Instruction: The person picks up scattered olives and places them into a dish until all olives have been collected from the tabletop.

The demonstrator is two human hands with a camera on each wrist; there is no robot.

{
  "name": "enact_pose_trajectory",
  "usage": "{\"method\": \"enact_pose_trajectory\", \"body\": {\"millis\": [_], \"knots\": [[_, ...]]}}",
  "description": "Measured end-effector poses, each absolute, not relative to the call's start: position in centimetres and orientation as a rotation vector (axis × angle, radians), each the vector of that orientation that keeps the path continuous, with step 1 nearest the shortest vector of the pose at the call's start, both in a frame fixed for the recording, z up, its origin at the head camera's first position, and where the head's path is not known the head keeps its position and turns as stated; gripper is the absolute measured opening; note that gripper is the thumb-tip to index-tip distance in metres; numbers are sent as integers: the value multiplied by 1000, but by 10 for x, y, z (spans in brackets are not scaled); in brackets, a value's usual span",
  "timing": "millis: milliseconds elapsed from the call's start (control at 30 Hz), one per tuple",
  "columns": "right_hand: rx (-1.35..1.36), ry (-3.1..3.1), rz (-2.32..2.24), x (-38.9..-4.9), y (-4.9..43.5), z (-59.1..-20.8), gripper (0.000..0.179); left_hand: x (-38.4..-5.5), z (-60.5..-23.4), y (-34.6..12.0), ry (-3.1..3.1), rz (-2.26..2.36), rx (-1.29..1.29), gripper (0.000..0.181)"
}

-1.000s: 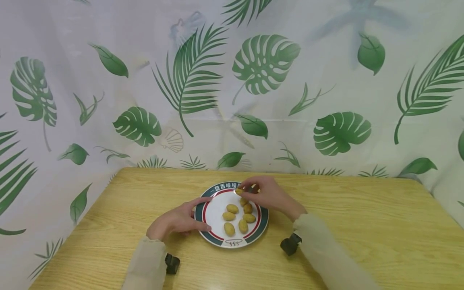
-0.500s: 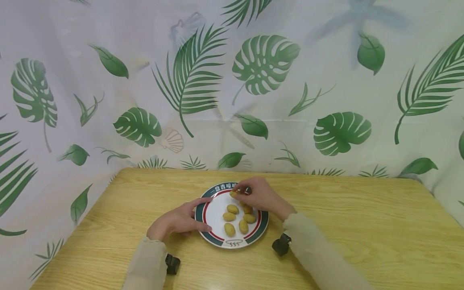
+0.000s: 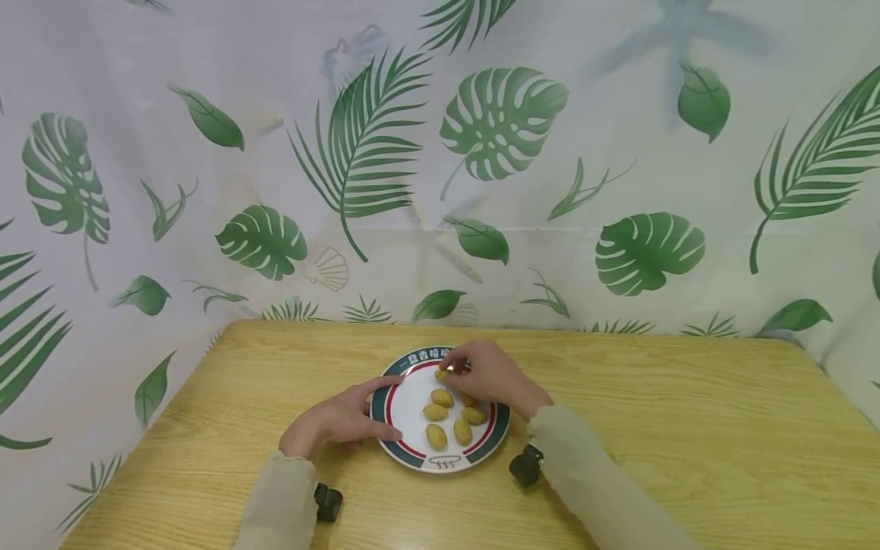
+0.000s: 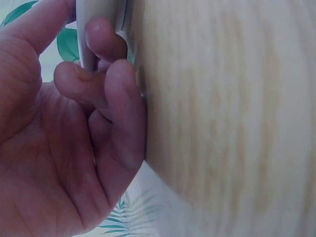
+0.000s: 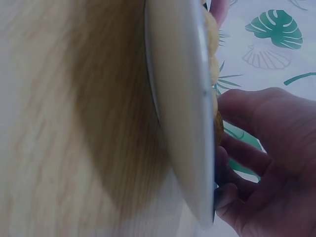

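A round white plate with a dark green rim and a red ring sits on the wooden table. Several small yellow potatoes lie on its middle and right side. My left hand grips the plate's left edge, thumb and forefinger over the rim; in the left wrist view its other fingers curl at the plate's edge. Over the far right part of the plate, my right hand pinches one small potato between thumb and fingertips. That hand partly covers the potatoes beneath it. The right wrist view shows the plate edge-on.
The wooden table extends around the plate on both sides. A white cloth printed with green leaves hangs behind it and along the left side. Black wrist cameras sit at both sleeves.
My right hand has moved left and slightly toward me over the plate, carrying the pinched potato from the far right rim inward. The left hand and plate have stayed nearly still.
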State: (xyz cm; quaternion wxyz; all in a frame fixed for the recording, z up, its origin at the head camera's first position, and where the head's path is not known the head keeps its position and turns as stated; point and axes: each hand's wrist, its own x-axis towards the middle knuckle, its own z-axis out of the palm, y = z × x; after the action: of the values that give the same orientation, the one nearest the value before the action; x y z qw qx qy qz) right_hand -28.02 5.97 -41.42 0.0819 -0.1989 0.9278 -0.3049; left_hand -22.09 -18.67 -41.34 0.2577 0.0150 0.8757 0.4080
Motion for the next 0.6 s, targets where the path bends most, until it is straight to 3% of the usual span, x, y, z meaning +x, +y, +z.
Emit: {"method": "enact_pose_trajectory", "body": {"millis": [600], "knots": [[-639, 2760, -897, -273, 77, -390, 18, -220, -413, -184, 2385, 1101, 26, 84]]}}
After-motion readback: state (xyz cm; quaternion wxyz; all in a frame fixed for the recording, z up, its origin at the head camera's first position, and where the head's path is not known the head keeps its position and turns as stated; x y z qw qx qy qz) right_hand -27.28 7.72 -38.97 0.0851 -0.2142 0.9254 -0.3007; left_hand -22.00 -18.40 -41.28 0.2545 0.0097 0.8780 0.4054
